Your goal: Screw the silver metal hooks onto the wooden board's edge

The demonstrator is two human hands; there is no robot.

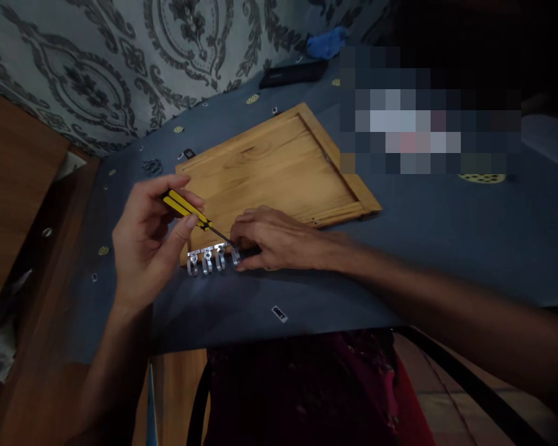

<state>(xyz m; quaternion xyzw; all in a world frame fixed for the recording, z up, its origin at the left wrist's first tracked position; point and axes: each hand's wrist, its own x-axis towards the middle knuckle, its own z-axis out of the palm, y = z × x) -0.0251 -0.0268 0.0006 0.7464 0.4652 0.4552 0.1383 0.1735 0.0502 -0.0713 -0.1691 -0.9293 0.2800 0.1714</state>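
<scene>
Wears dark red clothing at the bottom centre, with tiled floor off to the lower right. Works over a table under a dark blue-grey cloth, marked below the middle of the frame by a small lettered patch. Grips a yellow-and-black screwdriver in the left hand, left of centre, with thumb and fingers closed around the handle and the shaft slanting down to the right. Points its tip at the rightmost visible of four silver hooks; cannot tell whether actually touching. Reaches in with the right hand, near the centre, with thumb and fingertips at that same hook; cannot tell whether closed firmly on it. Has the hooks in a row, lower left of centre, along the near edge of a framed wooden panel. Past the hooks, lies across the centre at a slant, in honey-brown wood with a raised border. Near its far left corner, shows a dark tangle, too small to identify. Farther back, at upper centre, holds a flat black object near a crumpled blue cloth. Ends, across the upper left, in a pale patterned wall.
</scene>
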